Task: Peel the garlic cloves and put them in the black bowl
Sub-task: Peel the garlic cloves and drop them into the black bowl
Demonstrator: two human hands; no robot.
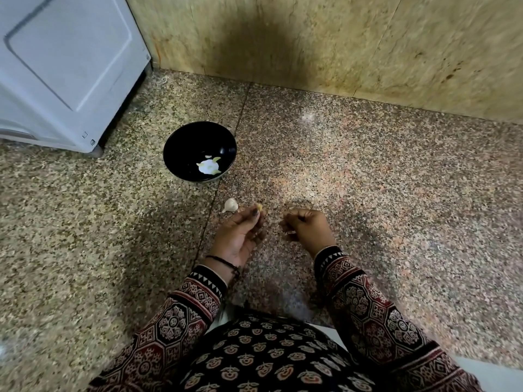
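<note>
One garlic clove (259, 206) is pinched by the left hand (240, 236); the right hand (307, 226) is curled, contents indiscernible; an unpeeled clove (230, 205) is laid on the surface (368, 179) near the black bowl (181, 148).

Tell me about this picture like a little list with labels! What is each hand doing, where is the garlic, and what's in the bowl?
left hand: pinches a small yellowish garlic clove at its fingertips
right hand: fingers curled, apart from the left; unclear whether it holds anything
unpeeled clove: lies on the granite surface, just beside the left fingertips
black bowl: stands farther off, near the white appliance
in the bowl: a few pale peeled garlic pieces
</note>
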